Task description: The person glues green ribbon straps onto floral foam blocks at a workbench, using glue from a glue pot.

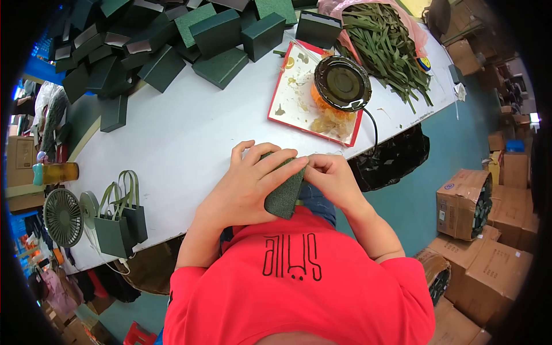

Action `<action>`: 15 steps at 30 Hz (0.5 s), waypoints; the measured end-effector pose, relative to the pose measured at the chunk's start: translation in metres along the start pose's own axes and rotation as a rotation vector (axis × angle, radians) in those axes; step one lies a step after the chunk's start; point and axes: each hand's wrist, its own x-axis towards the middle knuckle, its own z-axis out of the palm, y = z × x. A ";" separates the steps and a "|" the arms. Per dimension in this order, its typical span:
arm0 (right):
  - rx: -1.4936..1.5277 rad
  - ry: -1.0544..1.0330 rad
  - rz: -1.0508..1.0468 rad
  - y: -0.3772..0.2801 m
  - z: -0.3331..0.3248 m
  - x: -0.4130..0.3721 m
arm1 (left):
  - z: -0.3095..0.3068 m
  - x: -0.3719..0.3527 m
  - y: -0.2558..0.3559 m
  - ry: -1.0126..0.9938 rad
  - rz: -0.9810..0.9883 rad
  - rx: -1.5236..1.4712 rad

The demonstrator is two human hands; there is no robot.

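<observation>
View from above of a person in a red shirt seated at a long white table. Both hands meet at the near edge of the table, just in front of the chest, closed on one dark green box part with a rough, textured surface. The left hand lies over the top of it, with the fingers spread across its face and the thumb underneath. The right hand pinches its right edge between thumb and fingertips, and the two hands' fingertips touch. The box part is tilted and hangs partly off the table's edge, over the lap. Just beyond the hands lies a red-rimmed tray smeared with yellowish residue. A round black pot with orange matter beneath it sits on the tray's right side, and a black cord runs from it over the table's edge. At the far right a heap of green ribbon strips spills from a pink bag. At the far left is a large pile of dark green boxes. At the near left stand small green gift bags with ribbon handles, beside a small fan. Cardboard cartons sit on the teal floor to the right.
</observation>
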 end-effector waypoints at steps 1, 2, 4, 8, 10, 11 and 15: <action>-0.012 -0.004 -0.017 0.007 -0.001 0.002 | 0.001 0.000 0.000 0.003 0.014 0.037; -0.025 -0.005 -0.037 0.011 -0.002 0.004 | 0.002 0.001 0.000 0.008 0.032 0.076; 0.084 -0.072 -0.008 0.013 -0.002 0.006 | 0.000 0.001 0.000 -0.005 -0.010 0.076; 0.206 0.028 0.019 -0.009 -0.015 -0.003 | -0.006 -0.008 -0.007 0.088 -0.134 0.029; 0.188 0.295 -0.116 -0.002 -0.038 -0.001 | -0.007 -0.014 -0.017 0.187 -0.255 0.141; 0.209 0.413 -0.160 0.002 -0.052 0.002 | -0.007 -0.019 -0.023 0.221 -0.333 0.210; 0.141 0.702 -0.225 0.003 -0.120 0.020 | -0.014 -0.039 -0.042 0.223 -0.654 0.371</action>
